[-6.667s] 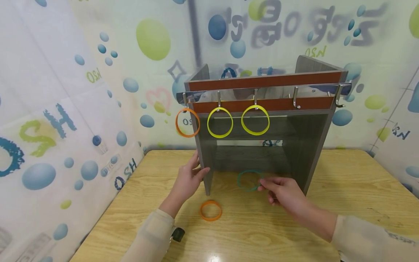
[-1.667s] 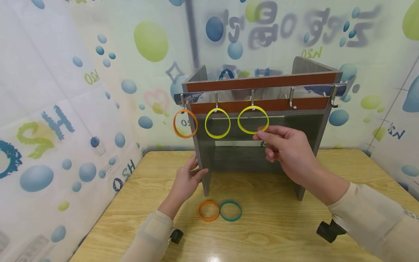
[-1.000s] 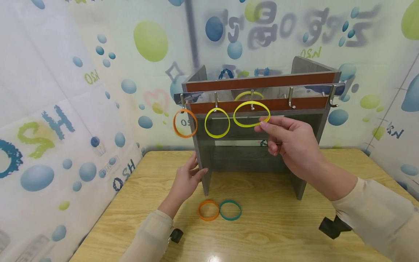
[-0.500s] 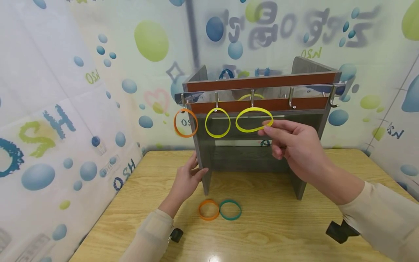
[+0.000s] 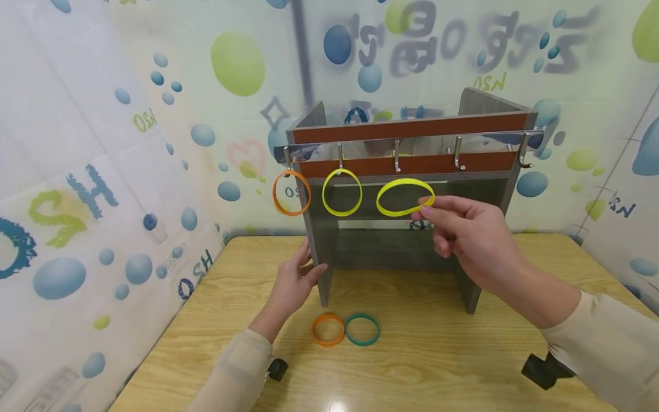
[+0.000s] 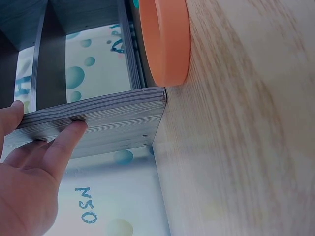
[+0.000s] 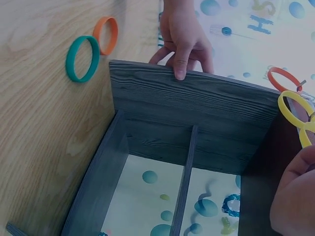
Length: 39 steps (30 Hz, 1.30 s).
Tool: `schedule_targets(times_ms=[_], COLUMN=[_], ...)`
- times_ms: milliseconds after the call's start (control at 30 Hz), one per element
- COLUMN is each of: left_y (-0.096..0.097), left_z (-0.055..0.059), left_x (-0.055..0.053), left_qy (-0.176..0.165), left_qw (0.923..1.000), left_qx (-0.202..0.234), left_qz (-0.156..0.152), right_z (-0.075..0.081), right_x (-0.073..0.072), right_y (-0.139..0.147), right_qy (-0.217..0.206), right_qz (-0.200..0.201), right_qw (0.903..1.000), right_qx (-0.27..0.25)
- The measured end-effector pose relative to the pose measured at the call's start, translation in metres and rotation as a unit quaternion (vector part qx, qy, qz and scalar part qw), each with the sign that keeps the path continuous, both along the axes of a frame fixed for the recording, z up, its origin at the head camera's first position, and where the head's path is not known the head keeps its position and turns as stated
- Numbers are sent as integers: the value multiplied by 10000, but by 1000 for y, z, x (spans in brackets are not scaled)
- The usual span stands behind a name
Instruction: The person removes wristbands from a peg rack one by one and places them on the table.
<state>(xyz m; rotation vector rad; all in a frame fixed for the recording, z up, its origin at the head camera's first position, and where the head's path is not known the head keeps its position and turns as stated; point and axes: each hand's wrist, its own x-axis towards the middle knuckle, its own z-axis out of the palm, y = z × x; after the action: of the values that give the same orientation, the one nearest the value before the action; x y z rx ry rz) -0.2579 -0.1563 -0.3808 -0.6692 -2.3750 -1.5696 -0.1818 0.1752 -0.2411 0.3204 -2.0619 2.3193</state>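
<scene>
Wooden table (image 5: 437, 366), right hand (image 5: 479, 237) pinching yellow band (image 5: 405, 182), left hand (image 5: 294, 284) gripping side of grey rack (image 5: 396, 249), orange band (image 5: 328, 344) and teal band (image 5: 362, 344) lying between hands

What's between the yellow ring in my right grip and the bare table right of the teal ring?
Nothing visible. In the head view, the yellow ring, pinched in the right grip, shows below the nearest hook, in front of the shelf unit, with open space down to the table beside the teal ring.
</scene>
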Motion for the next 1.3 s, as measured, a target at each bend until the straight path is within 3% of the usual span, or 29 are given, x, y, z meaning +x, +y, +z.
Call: schedule_targets(times_ms=[633,1300], left_y=[0,0], left_z=[0,0], left_x=[0,0], left_qy=[87,13], left_qw=[10000,10000], left_qx=[-9,-41], left_qz=[-20,64], right_z=[-34,-90], right_x=[-2,-2], right_y=[14,15], right_qy=[-488,-1033], right_qz=[-175,-42], right_qw=[9944,9813], right_qx=[917,1624])
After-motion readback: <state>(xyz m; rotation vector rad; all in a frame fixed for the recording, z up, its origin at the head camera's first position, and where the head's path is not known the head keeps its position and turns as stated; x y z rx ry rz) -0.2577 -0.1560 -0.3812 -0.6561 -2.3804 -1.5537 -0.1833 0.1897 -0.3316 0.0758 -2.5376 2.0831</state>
